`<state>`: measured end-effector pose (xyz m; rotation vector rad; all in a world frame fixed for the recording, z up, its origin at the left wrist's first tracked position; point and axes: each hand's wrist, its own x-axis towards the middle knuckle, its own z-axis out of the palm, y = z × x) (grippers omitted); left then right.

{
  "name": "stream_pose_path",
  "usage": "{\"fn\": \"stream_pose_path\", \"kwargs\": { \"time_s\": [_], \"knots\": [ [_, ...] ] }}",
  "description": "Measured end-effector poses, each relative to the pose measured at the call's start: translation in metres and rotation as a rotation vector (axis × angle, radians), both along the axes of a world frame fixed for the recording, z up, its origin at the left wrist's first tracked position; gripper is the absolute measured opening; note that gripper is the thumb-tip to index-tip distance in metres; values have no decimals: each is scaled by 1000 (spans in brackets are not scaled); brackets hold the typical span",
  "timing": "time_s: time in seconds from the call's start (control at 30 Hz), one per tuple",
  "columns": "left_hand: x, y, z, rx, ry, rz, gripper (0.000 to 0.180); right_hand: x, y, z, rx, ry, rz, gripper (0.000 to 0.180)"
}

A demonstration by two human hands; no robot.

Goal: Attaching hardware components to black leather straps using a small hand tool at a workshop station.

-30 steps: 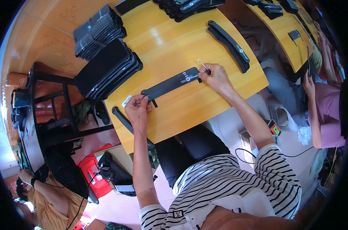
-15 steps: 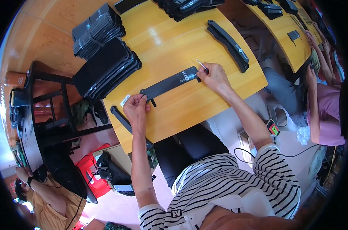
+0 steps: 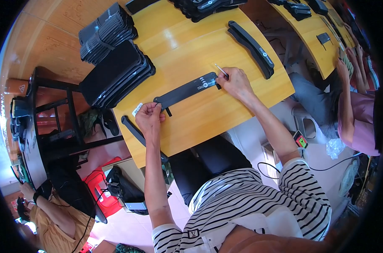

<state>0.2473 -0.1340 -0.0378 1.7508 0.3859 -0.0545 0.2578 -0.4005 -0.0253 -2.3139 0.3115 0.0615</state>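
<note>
Left hand [image 3: 149, 116] fingers pinching strap [image 3: 187, 89] end, pinning it flat on counter [image 3: 208, 114]; right hand [image 3: 235, 82] fingers pinching thin tool [image 3: 221, 70] at opposite end.

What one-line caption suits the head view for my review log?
Left hand pins one end of a flat black strap on a yellow table while right hand works a thin tool at the other.

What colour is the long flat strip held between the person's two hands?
Black, with a small white mark near its right end. The strip lies on the yellow wooden table, clearest in the head view.
</note>
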Motion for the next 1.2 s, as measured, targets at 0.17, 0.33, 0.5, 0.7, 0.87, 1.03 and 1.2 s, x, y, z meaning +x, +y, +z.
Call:
{"fn": "stream_pose_path", "kwargs": {
  "time_s": [0.17,0.33,0.5,0.7,0.87,1.03,1.2],
  "knots": [
    [1,0,0,6,-12,29,7,2,2,-2,-51,21,17,15],
    [3,-1,-4,38,-23,23,10,1,2,0,-77,31,8,15],
    [3,1,-4,58,-10,15,11,2,2,-2,-93,28,22,16],
    [3,0,-5,151,-45,8,12,1,4,-15,-147,-89,-6,12],
    [2,-4,0,285,-116,36,13,2,3,-6,-113,-63,-4,11],
    [6,4,-1,118,-57,22,12,1,-1,7,-45,17,56,8],
    [-10,-3,9,569,-368,-127,31,-11,1,14,-33,-254,123,11]
  ]
}}
